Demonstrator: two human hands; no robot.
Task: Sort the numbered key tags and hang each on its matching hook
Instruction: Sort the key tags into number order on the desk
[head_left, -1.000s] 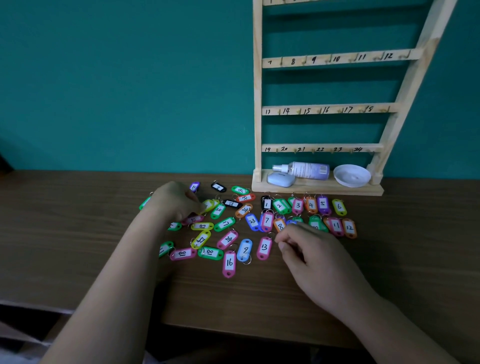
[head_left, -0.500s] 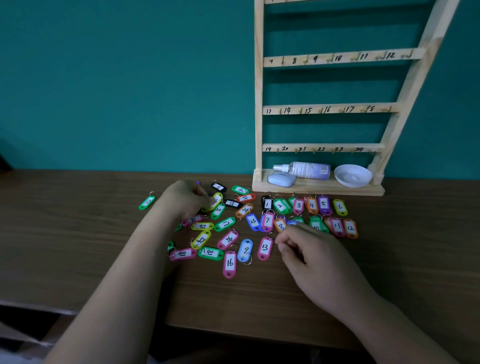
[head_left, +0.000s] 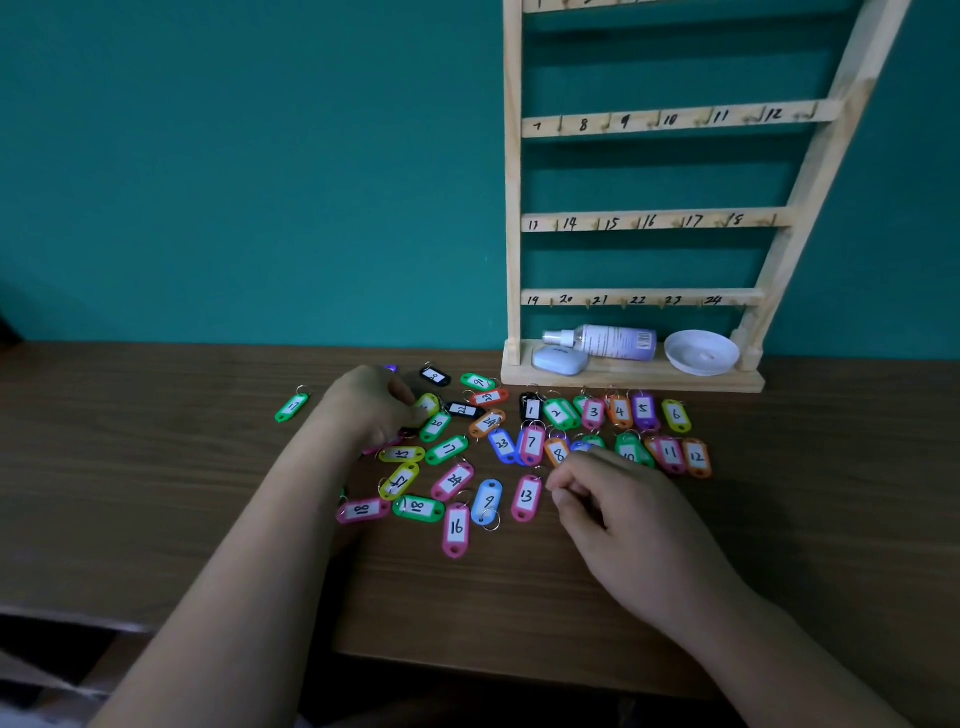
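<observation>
Where the left hand (head_left: 371, 410) lies: a yellow tag (head_left: 427, 404) is pinched.
Right hand (head_left: 623, 514): curled beside tag 13 (head_left: 526, 497); hold cannot be told.
Beyond right hand: rack (head_left: 623, 382) base is taken by bottle (head_left: 608, 341), dish (head_left: 701, 352).

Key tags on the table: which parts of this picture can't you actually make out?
Head view only:
Number on the yellow tag, covered by the left hand.
Number on the blue tag, behind the right hand.
Top row of the rack, cut off by the top edge.
Spray bottle print, too small.
</observation>
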